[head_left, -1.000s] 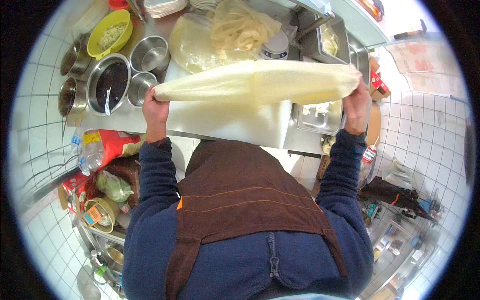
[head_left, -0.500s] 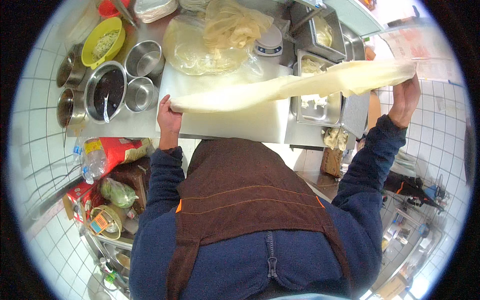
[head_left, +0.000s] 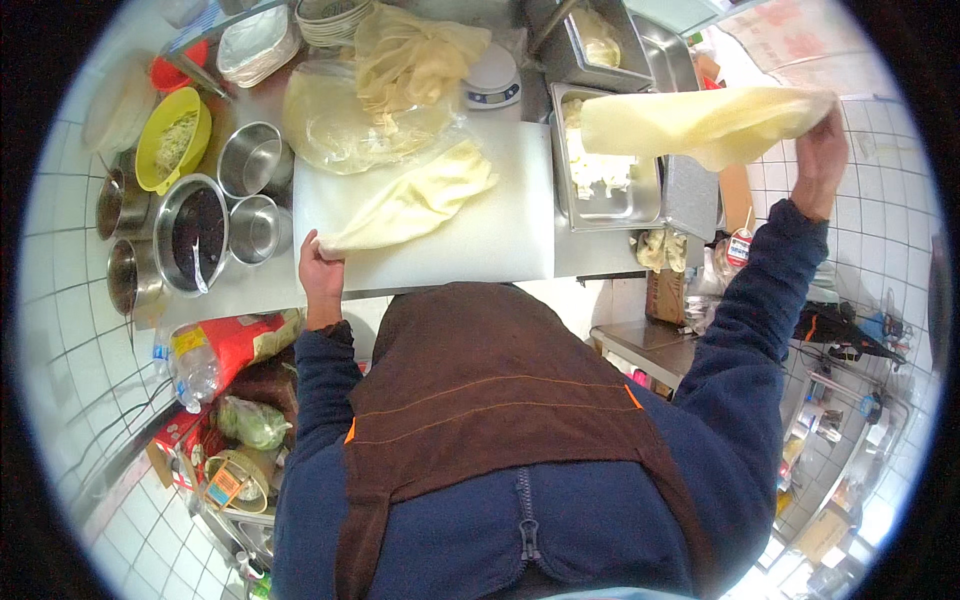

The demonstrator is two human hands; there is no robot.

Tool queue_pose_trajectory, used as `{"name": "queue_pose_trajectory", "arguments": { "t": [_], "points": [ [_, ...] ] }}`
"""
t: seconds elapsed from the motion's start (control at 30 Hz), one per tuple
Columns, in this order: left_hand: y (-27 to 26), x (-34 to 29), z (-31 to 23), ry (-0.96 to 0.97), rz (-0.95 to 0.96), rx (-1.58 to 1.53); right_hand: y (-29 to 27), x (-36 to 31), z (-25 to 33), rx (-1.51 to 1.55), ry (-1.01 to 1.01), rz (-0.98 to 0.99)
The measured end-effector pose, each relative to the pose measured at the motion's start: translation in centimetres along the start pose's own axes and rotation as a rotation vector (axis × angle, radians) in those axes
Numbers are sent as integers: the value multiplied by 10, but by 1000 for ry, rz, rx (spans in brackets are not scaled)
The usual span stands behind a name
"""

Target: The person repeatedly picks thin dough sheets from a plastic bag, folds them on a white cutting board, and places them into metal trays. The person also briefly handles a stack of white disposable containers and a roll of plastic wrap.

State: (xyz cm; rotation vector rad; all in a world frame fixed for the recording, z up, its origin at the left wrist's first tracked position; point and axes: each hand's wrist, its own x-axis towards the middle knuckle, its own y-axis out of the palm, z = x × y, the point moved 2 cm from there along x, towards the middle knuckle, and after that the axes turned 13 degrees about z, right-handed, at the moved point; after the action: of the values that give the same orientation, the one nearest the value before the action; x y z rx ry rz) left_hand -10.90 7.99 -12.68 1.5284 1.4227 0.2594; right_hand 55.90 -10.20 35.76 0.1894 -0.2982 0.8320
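Two separate pieces of a thin, soft, pale yellow sheet, like tofu skin, are in my hands. My left hand, at the near left corner of the white cutting board, pinches one end of the left sheet piece. That piece slants across the board, folded and narrow. Out to the far right, my right hand grips the end of the right sheet piece, which stretches in the air leftward over a steel tray holding pale torn bits. Both hands' fingertips are partly hidden by the sheet.
Behind the board lie a plastic bag of pale sheets, a tan cloth and a white scale. At left stand a yellow colander, a steel bowl of dark liquid and steel pots. A deep steel container is behind the tray.
One long sheet spanned both hands before; now it is parted in two. The left piece has dropped onto the board, and the right piece swings free from my right hand.
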Motion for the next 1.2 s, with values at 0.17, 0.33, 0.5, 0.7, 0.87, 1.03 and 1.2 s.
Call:
{"name": "queue_pose_trajectory", "arguments": {
  "t": [0.17, 0.33, 0.5, 0.7, 0.87, 1.03, 1.2],
  "points": [
    [28, -11, -4, -16, 126, 206, 13, -38, -129, -510, 96, 349],
    [48, -25, -4, -7, 163, 528, 48, -124, -241, -1203, 369, 790],
    [72, -42, -2, -126, 90, 858, 137, -185, -261, -1194, -3, 746],
    [137, -92, -13, -145, 413, 801, 267, -223, -333, -772, -190, 1055],
    [175, -116, -25, -84, 467, 1049, 306, -246, -369, -743, -294, 1288],
    [185, -118, -34, 19, 486, 918, 292, -256, -363, -983, -232, 1441],
    [196, -104, -59, 211, 476, 918, 266, -217, -316, -993, -219, 1199]
  ]
}}
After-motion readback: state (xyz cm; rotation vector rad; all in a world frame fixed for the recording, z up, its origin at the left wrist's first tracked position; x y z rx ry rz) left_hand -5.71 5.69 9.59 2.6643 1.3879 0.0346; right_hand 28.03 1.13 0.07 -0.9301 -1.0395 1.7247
